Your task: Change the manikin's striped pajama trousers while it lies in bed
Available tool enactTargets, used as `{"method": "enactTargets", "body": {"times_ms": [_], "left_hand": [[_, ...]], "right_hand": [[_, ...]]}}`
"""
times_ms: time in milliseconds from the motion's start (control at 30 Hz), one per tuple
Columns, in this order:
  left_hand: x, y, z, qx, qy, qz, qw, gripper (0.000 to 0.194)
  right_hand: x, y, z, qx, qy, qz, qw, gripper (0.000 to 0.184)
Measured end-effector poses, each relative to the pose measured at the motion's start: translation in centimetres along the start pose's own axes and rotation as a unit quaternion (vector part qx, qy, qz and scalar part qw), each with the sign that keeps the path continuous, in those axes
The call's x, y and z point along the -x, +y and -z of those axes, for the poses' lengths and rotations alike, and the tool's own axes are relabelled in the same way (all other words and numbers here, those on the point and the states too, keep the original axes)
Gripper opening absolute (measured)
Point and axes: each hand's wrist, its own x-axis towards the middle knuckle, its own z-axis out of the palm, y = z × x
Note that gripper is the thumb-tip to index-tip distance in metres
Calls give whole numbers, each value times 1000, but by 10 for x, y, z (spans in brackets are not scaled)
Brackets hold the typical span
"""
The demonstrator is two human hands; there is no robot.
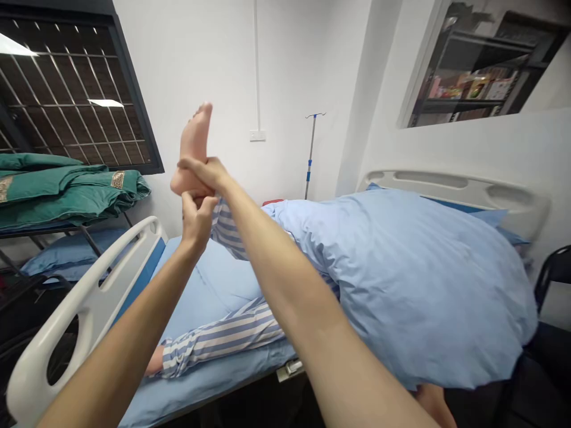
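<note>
Two bare hands hold one raised bare foot [194, 142] upright above the bed, toes pointing up. The right hand [204, 174] is closed across the ankle, its fingers reaching around to the heel. The left hand [196, 223] is cupped beneath the heel, its fingers curled upward against the foot. Status as observed: the leg in blue-striped trousers [227, 232] is lifted clear of the mattress and supported; the second leg [218, 336] lies flat on the blue sheet, unraised and unattended. A pale blue quilt [414, 279] covers the rest of the body. The white bed side rail [84, 303] stands raised nearest the left arm.
</note>
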Motion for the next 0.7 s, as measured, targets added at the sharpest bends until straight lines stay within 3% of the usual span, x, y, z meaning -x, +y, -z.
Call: {"method": "enactTargets", "body": {"times_ms": [133,200,267,367,467,700], "left_hand": [[1,32,-43,-12,-37,-56,998,31],[3,36,-49,-16,-47,-61,997,32],[3,33,-45,-20,-43,-56,997,33],[-2,19,-28,-30,-23,-40,999,32],[-9,-2,-2,-41,-6,-11,999,33],[-5,-69,75,-74,16,87,993,42]], "right_hand": [[-1,-9,63,-30,15,1,999,63],[3,-13,74,-26,18,6,999,63],[8,-17,72,-26,15,-2,1000,62],[12,-19,49,-46,5,-25,999,62],[8,-12,12,-48,2,-24,999,59],[5,21,-105,23,-41,-29,998,53]]}}
